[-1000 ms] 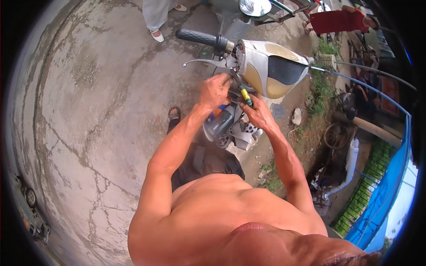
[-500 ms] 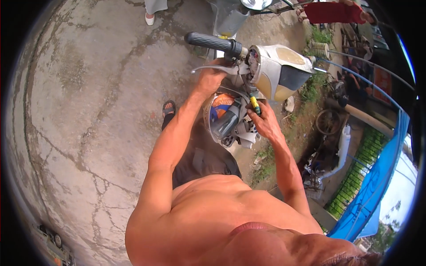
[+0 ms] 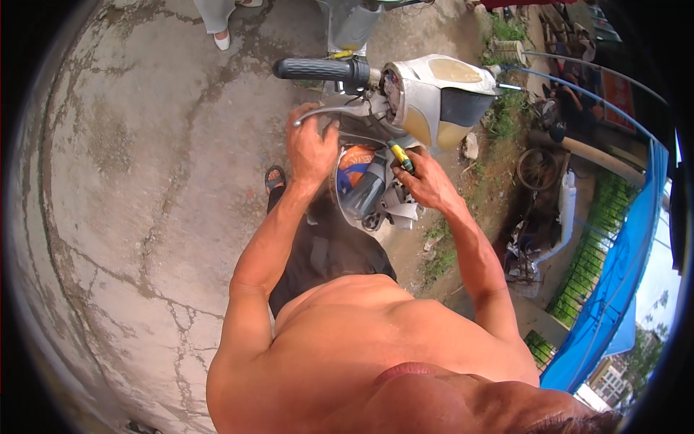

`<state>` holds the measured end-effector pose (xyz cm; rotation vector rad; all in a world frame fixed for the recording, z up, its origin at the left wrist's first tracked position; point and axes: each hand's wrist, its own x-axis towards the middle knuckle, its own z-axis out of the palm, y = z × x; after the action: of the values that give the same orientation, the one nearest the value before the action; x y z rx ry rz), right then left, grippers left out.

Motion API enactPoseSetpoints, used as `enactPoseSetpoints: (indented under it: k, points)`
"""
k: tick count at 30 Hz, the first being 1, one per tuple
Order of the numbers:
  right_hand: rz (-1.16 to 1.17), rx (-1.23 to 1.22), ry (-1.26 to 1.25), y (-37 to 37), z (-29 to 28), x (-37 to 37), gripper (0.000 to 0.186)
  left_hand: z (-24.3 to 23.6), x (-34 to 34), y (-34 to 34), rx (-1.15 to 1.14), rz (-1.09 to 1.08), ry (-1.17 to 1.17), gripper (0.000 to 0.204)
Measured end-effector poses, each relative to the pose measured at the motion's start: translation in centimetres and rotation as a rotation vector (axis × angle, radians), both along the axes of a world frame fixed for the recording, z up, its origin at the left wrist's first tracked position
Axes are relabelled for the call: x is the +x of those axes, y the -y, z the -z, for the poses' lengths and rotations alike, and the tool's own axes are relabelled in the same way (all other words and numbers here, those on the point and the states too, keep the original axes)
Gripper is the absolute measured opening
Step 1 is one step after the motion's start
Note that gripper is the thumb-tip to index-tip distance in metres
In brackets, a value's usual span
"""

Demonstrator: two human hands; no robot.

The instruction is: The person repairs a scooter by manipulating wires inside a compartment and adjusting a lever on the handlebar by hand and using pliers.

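My right hand (image 3: 428, 179) is closed around the yellow and dark green handle of a screwdriver (image 3: 400, 155); its tip is hard to make out. A scooter's handlebar head, a white and tan fairing (image 3: 455, 72) with a dark panel, lies in front of me. From it a black ribbed grip (image 3: 312, 69) and a silver brake lever (image 3: 336, 110) point left. Beneath the lever's end is my left hand (image 3: 312, 153), thumb apart from the fingers, which are partly hidden by the lever. I see nothing held in it.
Below the handlebar, an open compartment (image 3: 338, 189) holds a dark bottle (image 3: 367, 192), an orange and blue item (image 3: 356, 160) and crumpled white material (image 3: 401, 210). Another scooter (image 3: 350, 29) stands beyond. A person's leg (image 3: 215, 16) shows at upper left. Cracked concrete (image 3: 144, 181) lies left, a blue tarp (image 3: 614, 267) right.
My left hand has drawn back from behind the lever's base toward its tip, with the thumb now apart. The screwdriver is still in my right hand, tilted more. The whole view has shifted slightly.
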<state>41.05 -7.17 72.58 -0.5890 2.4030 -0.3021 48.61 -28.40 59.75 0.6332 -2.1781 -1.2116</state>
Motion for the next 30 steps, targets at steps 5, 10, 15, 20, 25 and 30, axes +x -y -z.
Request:
enactPoseSetpoints:
  k: [5, 10, 15, 20, 25, 30]
  points:
    - [-0.037, 0.046, -0.026, 0.6, -0.5, 0.1, 0.040, -2.3, 1.4, -3.6, 0.371, 0.184, -0.076, 0.025]
    - [0.003, -0.018, -0.032, -0.1, -0.1, 0.5, 0.041, -2.0, -0.7, -3.8, 0.846, 0.348, 0.045, 0.026]
    - [0.021, 0.049, -0.011, 0.8, -1.9, 0.1, 0.044, -1.2, -1.0, -2.8, 0.292, 0.465, -0.003, 0.022]
    - [-0.040, 0.184, -0.012, 1.0, -3.7, -1.2, 0.046, -2.6, -0.6, -2.7, 0.121, 0.473, 0.102, 0.016]
    - [-0.130, 0.250, 0.131, 2.6, -6.0, -2.7, 0.042, -3.9, -0.2, -3.9, 0.001, 0.459, 0.110, 0.012]
    - [-0.305, 0.412, 0.114, 4.2, -7.7, -4.3, 0.043, -4.1, -0.2, -4.1, 0.005, 0.441, 0.032, 0.007]
